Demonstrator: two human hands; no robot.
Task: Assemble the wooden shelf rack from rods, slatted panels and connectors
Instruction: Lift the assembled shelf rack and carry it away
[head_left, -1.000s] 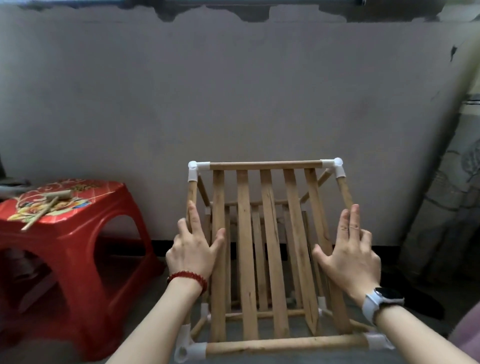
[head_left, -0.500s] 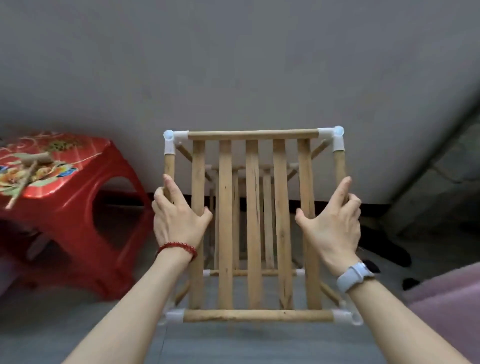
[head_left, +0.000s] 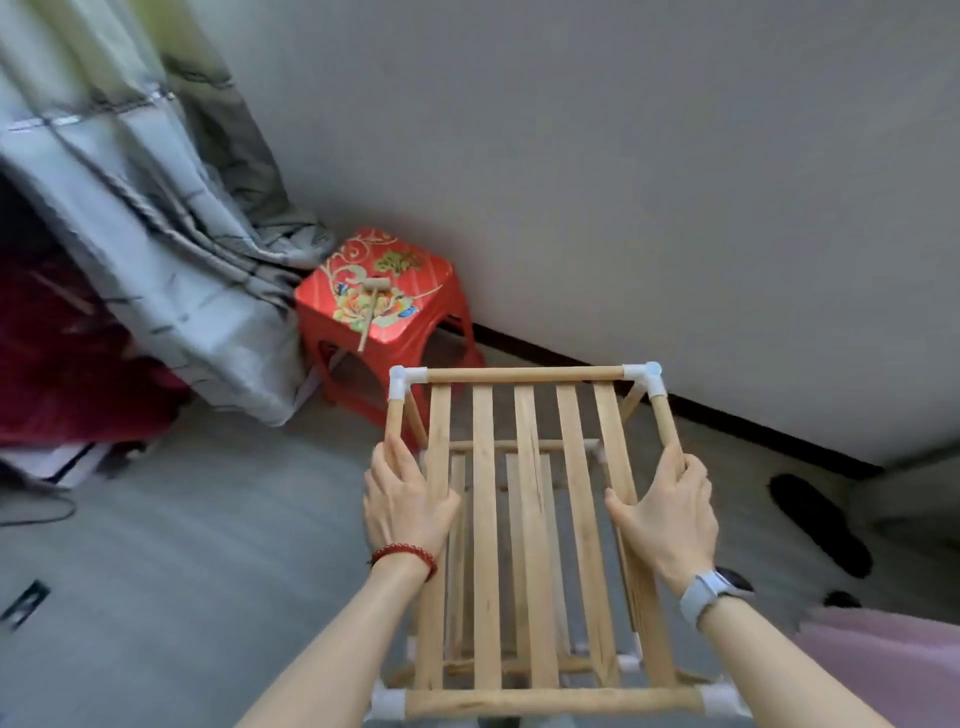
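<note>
Here, a grey curtain (head_left: 171, 249) hangs at far left, with a red plastic stool (head_left: 384, 306) beside it against the wall, a small wooden mallet (head_left: 371, 309) lying on its patterned seat. Right of the stool, the wooden shelf rack (head_left: 524, 519) is in front of the person, its top slatted panel (head_left: 530, 530) facing the camera and white corner connectors (head_left: 644, 379) joining the rods. The left hand (head_left: 408, 501) grips the left side rod (head_left: 394, 423), thumb against the outermost slat. The right hand (head_left: 667, 512) grips the right side rod (head_left: 666, 421) likewise, a watch on its wrist.
</note>
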